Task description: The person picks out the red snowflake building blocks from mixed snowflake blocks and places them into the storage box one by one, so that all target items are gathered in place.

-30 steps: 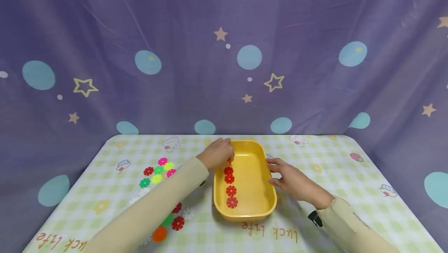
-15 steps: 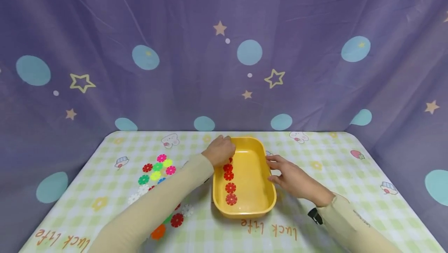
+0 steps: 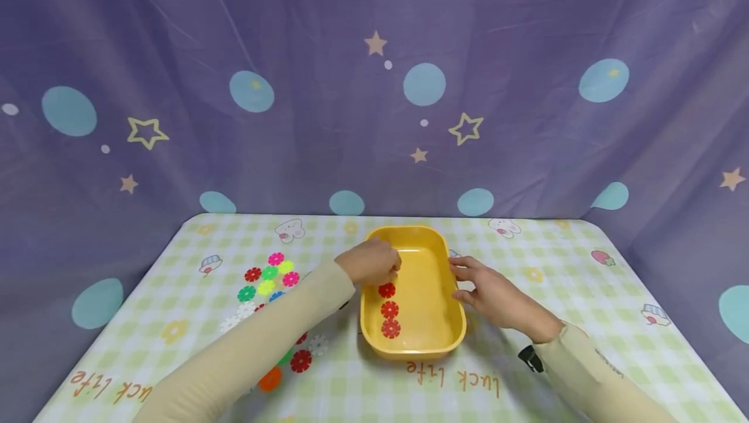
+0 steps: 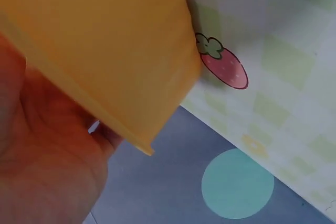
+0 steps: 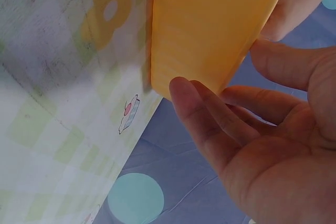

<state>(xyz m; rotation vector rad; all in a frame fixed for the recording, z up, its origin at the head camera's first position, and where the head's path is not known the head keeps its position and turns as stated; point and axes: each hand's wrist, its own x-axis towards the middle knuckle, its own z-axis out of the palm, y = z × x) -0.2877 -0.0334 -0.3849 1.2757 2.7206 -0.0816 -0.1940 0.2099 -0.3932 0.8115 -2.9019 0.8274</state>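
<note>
A yellow plastic tray [image 3: 430, 299] stands on the table, with red notched discs [image 3: 391, 328] in a row along its inner left side. My left hand [image 3: 370, 262] reaches over the left rim, bent fingers down over the upper part of this row. The hand itself covers whatever lies under its fingertips, and in the left wrist view the tray wall [image 4: 121, 61] hides them too. At the tray's right side, my right hand [image 3: 491, 293] touches the outer wall with loosely extended fingers [image 5: 202, 114], its thumb [image 5: 278, 61] near the rim.
Left of the tray lie several loose notched discs, among them a pink one [image 3: 290, 279], a green one [image 3: 246, 294], a white one [image 3: 318, 345] and an orange one [image 3: 270, 379]. A checked cloth [image 3: 544, 371] covers the table. Behind it hangs a purple curtain [image 3: 316, 117].
My left hand has moved down along the row toward me and a little right, now covering a red disc that showed before. The right hand stays at the tray's side.
</note>
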